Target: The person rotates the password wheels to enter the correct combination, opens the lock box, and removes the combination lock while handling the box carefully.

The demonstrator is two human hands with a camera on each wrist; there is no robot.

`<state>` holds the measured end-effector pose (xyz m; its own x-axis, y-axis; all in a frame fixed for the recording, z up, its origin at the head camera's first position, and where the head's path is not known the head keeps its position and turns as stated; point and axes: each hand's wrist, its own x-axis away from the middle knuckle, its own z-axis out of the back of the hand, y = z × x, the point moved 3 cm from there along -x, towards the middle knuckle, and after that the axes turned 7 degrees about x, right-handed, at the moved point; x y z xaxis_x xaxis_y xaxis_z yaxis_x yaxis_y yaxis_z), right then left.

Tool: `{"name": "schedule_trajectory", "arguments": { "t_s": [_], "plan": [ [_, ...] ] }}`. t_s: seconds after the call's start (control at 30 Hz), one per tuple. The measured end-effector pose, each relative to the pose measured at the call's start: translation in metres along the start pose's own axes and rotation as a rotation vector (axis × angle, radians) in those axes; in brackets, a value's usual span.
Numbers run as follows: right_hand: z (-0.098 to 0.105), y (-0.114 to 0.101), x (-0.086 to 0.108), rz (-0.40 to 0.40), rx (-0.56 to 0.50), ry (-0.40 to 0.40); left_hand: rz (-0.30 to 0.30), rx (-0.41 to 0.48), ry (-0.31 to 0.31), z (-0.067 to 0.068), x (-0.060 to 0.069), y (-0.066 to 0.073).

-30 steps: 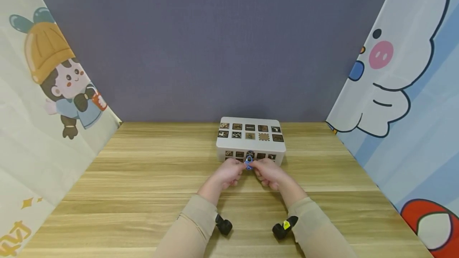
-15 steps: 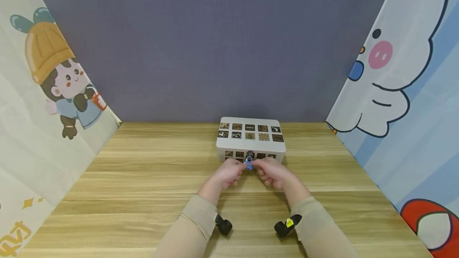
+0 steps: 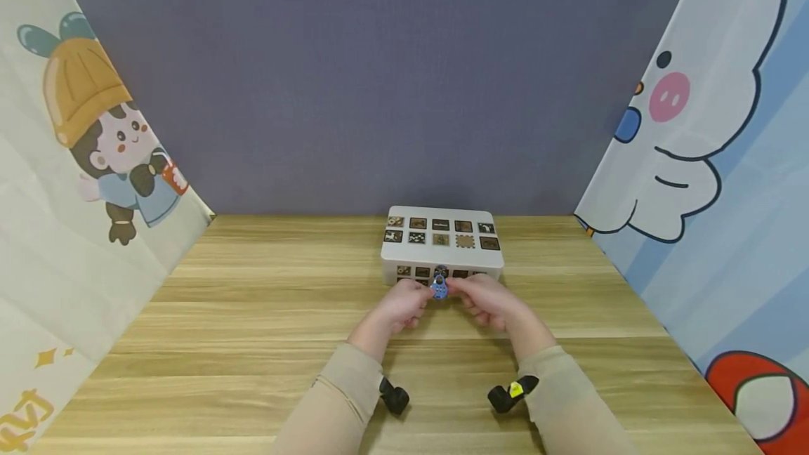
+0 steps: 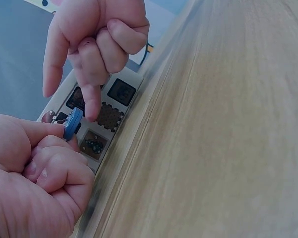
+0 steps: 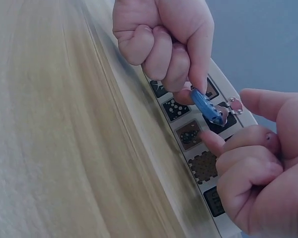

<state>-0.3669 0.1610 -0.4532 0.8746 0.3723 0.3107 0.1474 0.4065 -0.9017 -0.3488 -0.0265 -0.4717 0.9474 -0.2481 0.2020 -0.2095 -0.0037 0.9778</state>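
Observation:
A small blue padlock (image 3: 439,289) hangs at the metal hasp (image 5: 234,105) on the front of a white box (image 3: 442,253) printed with dark square pictures. My left hand (image 3: 406,302) pinches the side of the padlock between thumb and forefinger, its other fingers curled. To the right of the lock is my right hand (image 3: 487,299). Its thumb and forefinger stand apart on either side of the padlock (image 5: 207,106), with the forefinger tip close to it. Whether that fingertip touches the lock, I cannot tell. The shackle's closure is too small to make out.
The box stands on a wood-grain table (image 3: 265,343), near the grey-purple back panel (image 3: 392,83). Cartoon-printed sheets border the left and right sides. A black wrist camera (image 3: 395,397) sits at the left cuff, another camera (image 3: 508,396) at the right.
My right hand has drawn slightly to the right, its fingers moving off the padlock. More of the lock's blue face shows. The left hand and the box stay in place.

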Motion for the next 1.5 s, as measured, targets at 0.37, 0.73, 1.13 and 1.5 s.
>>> {"name": "schedule_trajectory", "arguments": {
  "t_s": [0.37,0.73,1.13,1.5],
  "plan": [
    [-0.004,-0.001,-0.002,0.016,0.008,0.056,0.005,0.003,-0.005,0.000,-0.001,0.000],
    [-0.016,0.001,-0.008,0.043,-0.073,0.044,0.011,0.033,-0.020,0.000,-0.002,-0.001],
    [-0.023,0.004,-0.011,0.023,-0.095,0.080,0.019,0.033,-0.020,0.000,-0.002,0.000],
    [-0.025,0.005,-0.011,0.020,-0.095,0.072,0.021,0.028,-0.025,0.000,-0.002,0.000]
  ]
}}
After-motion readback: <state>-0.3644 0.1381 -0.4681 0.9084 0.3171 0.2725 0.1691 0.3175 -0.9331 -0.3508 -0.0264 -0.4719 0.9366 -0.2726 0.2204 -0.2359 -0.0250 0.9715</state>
